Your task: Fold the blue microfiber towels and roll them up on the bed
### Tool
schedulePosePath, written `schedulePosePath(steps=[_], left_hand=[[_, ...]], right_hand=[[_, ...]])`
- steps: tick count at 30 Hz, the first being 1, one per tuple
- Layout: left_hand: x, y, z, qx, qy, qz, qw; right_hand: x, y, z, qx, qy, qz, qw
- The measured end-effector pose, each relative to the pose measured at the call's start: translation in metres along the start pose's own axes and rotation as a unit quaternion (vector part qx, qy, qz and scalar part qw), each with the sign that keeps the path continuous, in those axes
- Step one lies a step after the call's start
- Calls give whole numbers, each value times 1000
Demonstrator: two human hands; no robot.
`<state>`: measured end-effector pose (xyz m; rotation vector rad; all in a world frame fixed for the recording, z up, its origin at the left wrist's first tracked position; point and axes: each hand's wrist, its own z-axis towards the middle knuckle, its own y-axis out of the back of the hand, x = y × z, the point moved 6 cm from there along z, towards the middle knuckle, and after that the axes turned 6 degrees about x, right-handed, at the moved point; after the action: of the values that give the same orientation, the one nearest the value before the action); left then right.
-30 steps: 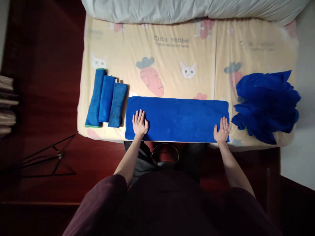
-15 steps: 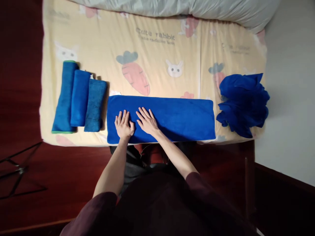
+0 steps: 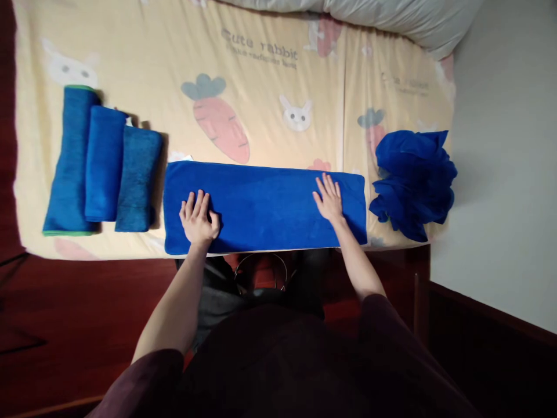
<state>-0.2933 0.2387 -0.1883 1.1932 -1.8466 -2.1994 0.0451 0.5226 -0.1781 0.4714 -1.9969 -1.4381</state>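
Honestly looks like the smoothing step: blue cloth (image 3: 265,203) spread long across the lower middle of the frame on the bed (image 3: 270,139), left hand (image 3: 199,219) on its left part, right hand (image 3: 329,203) toward its right end, fingers loosely spread, gripping nothing, next move probably calls for light, even pressure

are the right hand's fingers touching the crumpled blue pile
No, the right hand has its fingers spread over the flat blue cloth, apart from the crumpled blue pile.
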Motion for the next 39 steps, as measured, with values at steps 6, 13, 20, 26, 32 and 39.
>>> schedulePosePath(steps=[6, 13, 20, 26, 32, 39], left_hand=[[2, -1, 1, 15, 12, -27, 999], [-3, 2, -1, -1, 2, 1, 1000], [-11, 8, 1, -12, -24, 29, 999], [-15, 11, -27, 16, -13, 14, 1000], [19, 7, -170, 50, 67, 48, 995], [63, -1, -226, 149, 126, 42, 980]], right_hand=[[-108, 24, -14, -36, -133, -25, 990], [-122, 22, -8, -50, -143, -23, 988], [-104, 12, -100, -83, -160, 12, 984], [-119, -12, -240, -181, -271, 78, 942], [-21, -67, -320, -276, -362, 229, 860], [134, -112, -274, -186, -197, 586, 764]])
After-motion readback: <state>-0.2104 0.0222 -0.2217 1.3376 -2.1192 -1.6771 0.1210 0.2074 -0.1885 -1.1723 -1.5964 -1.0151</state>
